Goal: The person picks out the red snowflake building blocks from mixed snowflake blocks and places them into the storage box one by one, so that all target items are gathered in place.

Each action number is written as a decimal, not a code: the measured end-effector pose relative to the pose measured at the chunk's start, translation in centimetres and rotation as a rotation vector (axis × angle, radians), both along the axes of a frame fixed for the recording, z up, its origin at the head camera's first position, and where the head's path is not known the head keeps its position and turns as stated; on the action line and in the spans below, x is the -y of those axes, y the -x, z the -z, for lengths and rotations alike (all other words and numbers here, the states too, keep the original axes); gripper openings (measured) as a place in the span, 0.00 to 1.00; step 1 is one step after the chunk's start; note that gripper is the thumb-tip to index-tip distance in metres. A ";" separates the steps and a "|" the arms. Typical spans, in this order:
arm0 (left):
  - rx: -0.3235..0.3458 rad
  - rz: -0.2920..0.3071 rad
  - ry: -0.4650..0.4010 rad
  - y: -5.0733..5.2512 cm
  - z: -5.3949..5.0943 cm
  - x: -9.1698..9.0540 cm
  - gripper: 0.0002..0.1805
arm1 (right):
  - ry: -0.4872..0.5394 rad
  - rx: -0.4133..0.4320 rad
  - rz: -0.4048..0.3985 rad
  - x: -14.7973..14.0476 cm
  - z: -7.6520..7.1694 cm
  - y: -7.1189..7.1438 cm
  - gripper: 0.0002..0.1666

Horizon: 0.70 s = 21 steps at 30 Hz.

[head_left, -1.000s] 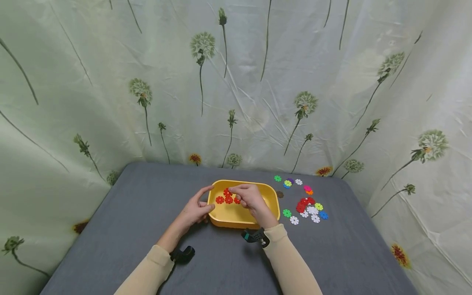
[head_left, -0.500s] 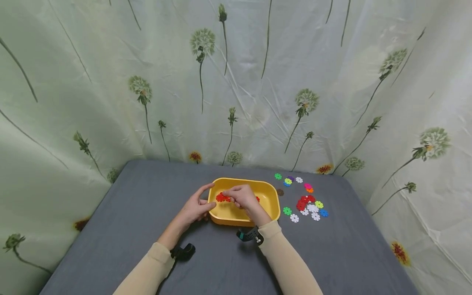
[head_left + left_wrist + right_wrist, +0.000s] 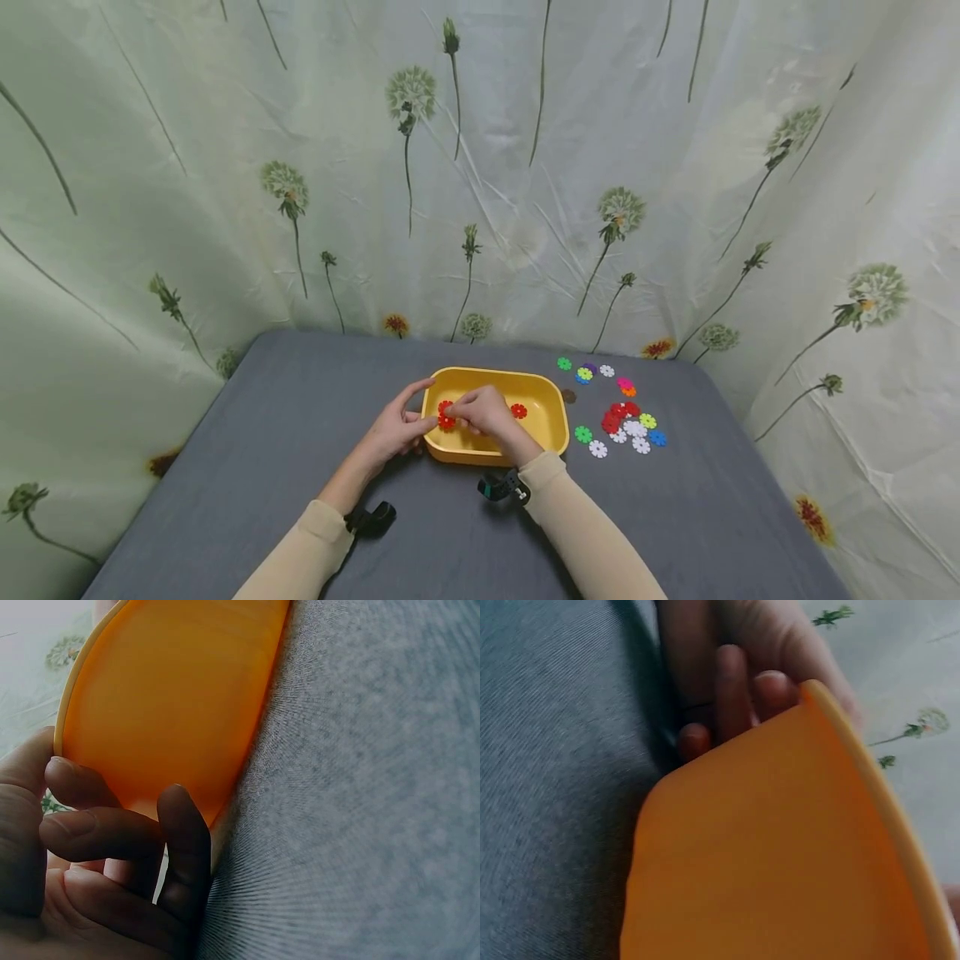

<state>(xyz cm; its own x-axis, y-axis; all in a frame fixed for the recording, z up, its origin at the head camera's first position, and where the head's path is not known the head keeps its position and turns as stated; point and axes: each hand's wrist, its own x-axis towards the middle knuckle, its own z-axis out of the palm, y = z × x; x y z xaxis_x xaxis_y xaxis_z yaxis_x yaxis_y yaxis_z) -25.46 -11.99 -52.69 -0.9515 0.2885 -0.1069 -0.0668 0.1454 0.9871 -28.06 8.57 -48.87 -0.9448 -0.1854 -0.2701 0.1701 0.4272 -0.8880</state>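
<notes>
A yellow plastic basin stands on the grey cloth. My left hand grips its left end, thumb at the rim and fingers against the outer wall, as the left wrist view also shows. Inside the basin, my right hand reaches to the left side, thumb and index finger together at a red flower-shaped disc, which they appear to pinch. Just below it is another red flower disc. A separate red flower disc lies right of the hand. Whatever is under the right palm is hidden.
Right of the basin lie several loose flower discs: a red group, white ones, a green one and a blue one. Behind the table hangs a flower-patterned curtain.
My right hand has moved left and toward me inside the basin. A red disc at the right has come into view from behind it. My left hand has kept its hold.
</notes>
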 end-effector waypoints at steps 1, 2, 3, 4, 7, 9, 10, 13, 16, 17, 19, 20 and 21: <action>0.003 -0.001 0.001 0.0 0.0 0.0 0.41 | -0.018 -0.002 -0.003 0.1 0.0 0.0 0.10; 0.008 -0.002 0.002 0.0 0.0 0.0 0.41 | -0.037 -0.006 -0.005 0.2 0.0 0.0 0.09; 0.009 -0.002 0.004 0.0 0.1 0.0 0.41 | -0.054 -0.012 -0.009 0.3 0.0 -0.1 0.09; 0.010 -0.003 0.004 0.0 0.1 0.0 0.41 | -0.070 -0.019 -0.012 0.4 0.0 -0.1 0.09; 0.005 -0.009 0.004 0.0 0.0 0.0 0.41 | -0.122 -0.045 -0.030 0.6 0.0 -0.1 0.09; 0.004 -0.010 0.001 0.0 0.0 0.0 0.41 | -0.174 -0.076 -0.047 0.7 0.1 -0.1 0.09; 0.005 -0.011 -0.001 0.0 0.0 0.0 0.41 | -0.205 -0.096 -0.056 0.7 0.1 -0.1 0.09; 0.006 -0.011 -0.001 0.0 0.0 0.0 0.40 | -0.307 -0.170 -0.078 0.8 0.2 -0.2 0.11; 0.005 -0.012 -0.002 -0.1 -0.1 -0.1 0.40 | -0.370 -0.242 -0.088 1.0 0.2 -0.2 0.11; 0.005 -0.011 -0.004 -0.1 -0.1 -0.1 0.40 | -0.382 -0.259 -0.089 1.0 0.1 -0.2 0.10; 0.007 -0.010 -0.008 -0.1 -0.1 0.0 0.40 | -0.394 -0.282 -0.090 1.1 0.1 -0.3 0.10; 0.009 -0.008 -0.011 -0.2 -0.1 0.0 0.40 | -0.399 -0.290 -0.091 1.1 0.1 -0.3 0.10; 0.010 -0.006 -0.013 -0.2 -0.1 0.0 0.40 | -0.402 -0.294 -0.091 1.1 0.0 -0.3 0.10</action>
